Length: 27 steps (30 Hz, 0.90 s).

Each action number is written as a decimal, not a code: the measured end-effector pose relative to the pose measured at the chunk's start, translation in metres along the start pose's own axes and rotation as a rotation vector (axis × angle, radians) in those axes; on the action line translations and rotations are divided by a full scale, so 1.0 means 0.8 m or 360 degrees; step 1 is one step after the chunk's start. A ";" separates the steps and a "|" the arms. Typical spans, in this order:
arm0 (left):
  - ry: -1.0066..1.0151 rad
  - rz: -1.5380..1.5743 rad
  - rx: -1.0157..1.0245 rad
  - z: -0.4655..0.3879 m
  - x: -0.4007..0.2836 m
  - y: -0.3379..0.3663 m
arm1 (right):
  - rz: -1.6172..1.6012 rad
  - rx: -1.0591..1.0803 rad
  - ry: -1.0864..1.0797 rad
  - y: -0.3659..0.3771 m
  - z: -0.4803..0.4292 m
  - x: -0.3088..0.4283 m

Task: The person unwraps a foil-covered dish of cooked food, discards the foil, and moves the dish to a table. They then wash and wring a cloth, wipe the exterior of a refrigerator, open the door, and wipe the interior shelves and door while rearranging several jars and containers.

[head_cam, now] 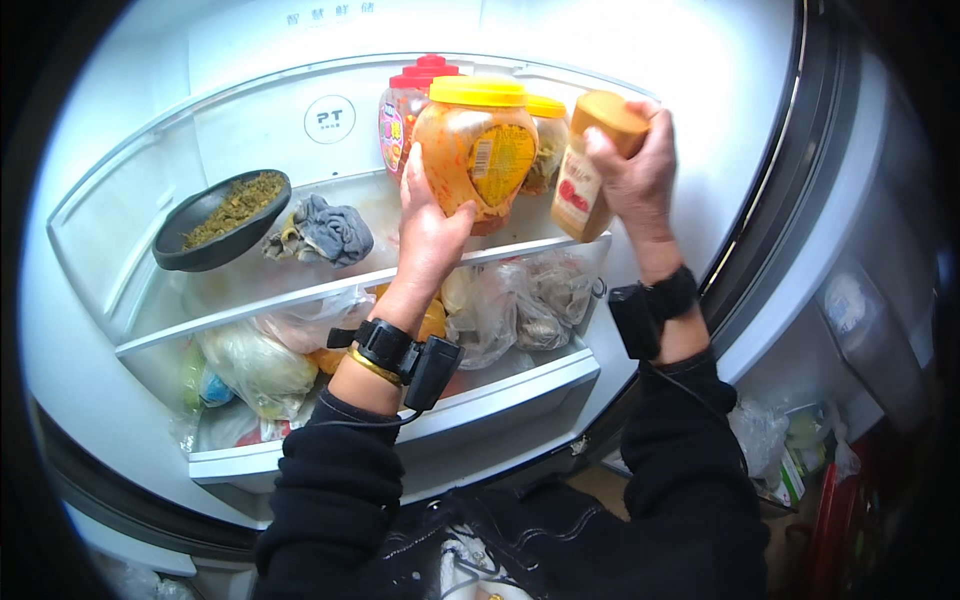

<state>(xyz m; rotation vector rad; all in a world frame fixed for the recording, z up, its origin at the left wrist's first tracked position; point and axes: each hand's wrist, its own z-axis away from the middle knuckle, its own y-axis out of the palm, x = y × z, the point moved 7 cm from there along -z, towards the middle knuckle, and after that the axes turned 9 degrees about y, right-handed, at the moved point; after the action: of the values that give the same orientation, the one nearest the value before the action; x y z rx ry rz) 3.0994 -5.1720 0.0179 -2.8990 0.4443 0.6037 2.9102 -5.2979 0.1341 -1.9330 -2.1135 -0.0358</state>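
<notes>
My left hand (431, 217) grips the lower left side of a large plastic jar with a yellow lid (465, 150), which is stained orange inside. My right hand (641, 165) holds a squeeze bottle with a tan cap (581, 184), tilted, its cap end up. A red-lidded jar (394, 124) stands behind the large jar on the left, and a smaller yellow-lidded jar (549, 146) behind it on the right. On the same glass refrigerator shelf (300, 289), a crumpled grey cloth (334, 229) lies beside a dark bowl (195, 244) of chopped greenish food.
Below the shelf, an open drawer (495, 405) holds several plastic bags of food (255, 367). The refrigerator's dark door seal (765, 195) runs down the right. Further right are a door bin with a container (855, 315) and bagged items (761, 435) low down.
</notes>
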 end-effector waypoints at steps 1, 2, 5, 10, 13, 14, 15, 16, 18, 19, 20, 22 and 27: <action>0.0008 0.0023 0.0008 -0.001 -0.001 0.000 | 0.0013 0.0009 0.0032 0.016 0.005 -0.014; -0.0005 0.0040 0.0018 -0.002 -0.001 0.001 | 0.0084 -0.0007 0.0060 0.029 0.008 -0.028; -0.0173 0.0162 0.0044 -0.003 0.009 0.003 | 0.0118 -0.0116 0.0144 0.058 0.001 -0.060; -0.0268 0.0038 0.0086 -0.005 0.011 0.004 | 0.0077 0.0028 0.0556 0.098 -0.016 -0.103; -0.0361 -0.0062 0.0144 -0.002 0.011 0.006 | -0.0141 0.0131 0.0631 0.096 -0.003 -0.116; -0.0401 -0.0095 0.0163 0.000 0.011 0.007 | -0.0247 0.0192 0.0556 0.091 0.007 -0.115; -0.0380 -0.0189 0.0184 0.000 0.009 0.008 | -0.0217 0.0289 0.0687 0.089 0.019 -0.125; -0.0351 -0.0283 0.0205 0.001 0.008 0.010 | -0.0224 0.0342 0.0700 0.089 0.029 -0.129; -0.0252 -0.0406 0.0200 -0.002 0.003 0.012 | -0.0157 0.0434 0.0870 0.087 0.048 -0.142; -0.0289 -0.0404 0.0232 -0.001 0.005 0.016 | -0.0086 0.0417 0.0816 0.085 0.051 -0.140; -0.0282 -0.0393 0.0239 -0.004 0.005 0.019 | 0.0017 0.0449 0.0860 0.083 0.055 -0.141; -0.0195 -0.0457 0.0227 -0.005 -0.005 0.020 | 0.0098 0.0363 0.0688 0.073 0.053 -0.119; 0.0257 -0.0311 -0.0028 0.032 -0.086 -0.022 | -0.0293 -0.0040 0.0222 0.028 0.050 -0.011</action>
<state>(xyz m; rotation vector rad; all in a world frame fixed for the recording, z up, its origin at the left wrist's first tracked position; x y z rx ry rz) 3.0355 -5.1330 0.0240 -2.9722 0.1707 0.3479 2.9255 -5.2957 0.0897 -1.6903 -2.1987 -0.2279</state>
